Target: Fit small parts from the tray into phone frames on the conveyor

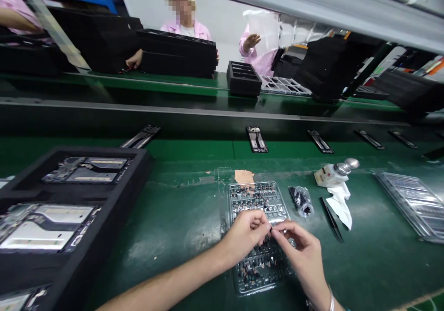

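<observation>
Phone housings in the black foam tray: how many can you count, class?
3: the far one, the middle one, one cut off below; more may lie out of view.

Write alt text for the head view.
Left hand and right hand meet over a clear plastic tray of tiny dark parts on a green workbench. A black foam tray of device housings lies left. Co-workers in pink stand beyond.
</observation>
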Tool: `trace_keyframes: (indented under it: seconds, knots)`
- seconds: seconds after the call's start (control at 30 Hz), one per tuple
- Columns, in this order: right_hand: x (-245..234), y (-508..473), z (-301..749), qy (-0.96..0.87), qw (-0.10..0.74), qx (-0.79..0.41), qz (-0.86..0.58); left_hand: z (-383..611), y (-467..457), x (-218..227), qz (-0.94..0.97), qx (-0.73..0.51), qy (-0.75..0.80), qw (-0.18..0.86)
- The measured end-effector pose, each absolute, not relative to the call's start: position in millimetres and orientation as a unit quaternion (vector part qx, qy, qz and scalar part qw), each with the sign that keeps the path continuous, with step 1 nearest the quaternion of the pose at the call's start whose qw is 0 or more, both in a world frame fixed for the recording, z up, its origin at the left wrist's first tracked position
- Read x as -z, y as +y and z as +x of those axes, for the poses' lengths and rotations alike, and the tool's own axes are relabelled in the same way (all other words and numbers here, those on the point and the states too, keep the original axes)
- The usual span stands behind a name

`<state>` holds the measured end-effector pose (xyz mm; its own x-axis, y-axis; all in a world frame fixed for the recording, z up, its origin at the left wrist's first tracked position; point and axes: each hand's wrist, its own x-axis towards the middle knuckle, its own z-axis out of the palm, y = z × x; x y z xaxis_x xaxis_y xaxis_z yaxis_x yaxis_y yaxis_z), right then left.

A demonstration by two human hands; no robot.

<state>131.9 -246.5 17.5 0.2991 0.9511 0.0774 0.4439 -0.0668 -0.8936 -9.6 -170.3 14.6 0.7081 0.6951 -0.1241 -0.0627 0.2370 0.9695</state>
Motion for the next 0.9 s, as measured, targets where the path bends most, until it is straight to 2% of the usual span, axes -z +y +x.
trace_keyframes:
  seconds: [0.43,0.77,0.9]
  knots:
    - [-10.3,-250.2,133.4,-0.544,0.457,-0.241,-0.661,-8.9,-170.7,-13.4,0.550,-0.270,0.295,0.734]
    - [-11.7,-250.9,130.8,-0.678,0.467,-0.095,-0.560,-10.3,-169.3,-17.3,0.529,-0.269,0.288,0.751]
    - [-12.5,-252.4,131.0,-0.677,0.476,-0.075,-0.556,-10.8,-168.7,-18.0,0.525,-0.272,0.279,0.757]
